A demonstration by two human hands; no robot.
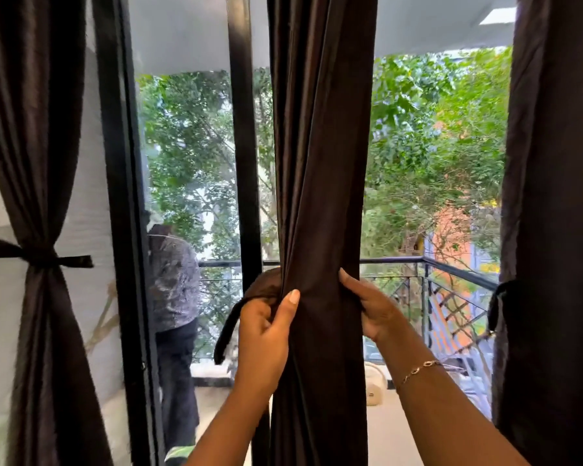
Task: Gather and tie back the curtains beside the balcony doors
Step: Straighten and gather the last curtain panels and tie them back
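Indoors at the balcony doors, a person bunches the middle curtain into a narrow column between two raised hands. The left hand clasps the bundle's left edge: its thumb lies flat across the front of the fabric, and its curled fingers pinch a dark tie-back strap against the cloth. The strap loops over the top of that hand, and its loose end hangs down just beside the wrist. The right hand wraps round the bundle's right edge at about the same height, with the fingers curled behind the folds and the index finger pointing up along the fabric. A thin bracelet sits on the right wrist.

The curtain hangs straight down between both forearms, in front of a black door frame. At far left, a second curtain is already cinched by a knotted tie. At far right, a third curtain carries a dark tie on its near edge. Through the glass, another person in a patterned shirt stands near the balcony railing, with leafy trees beyond.
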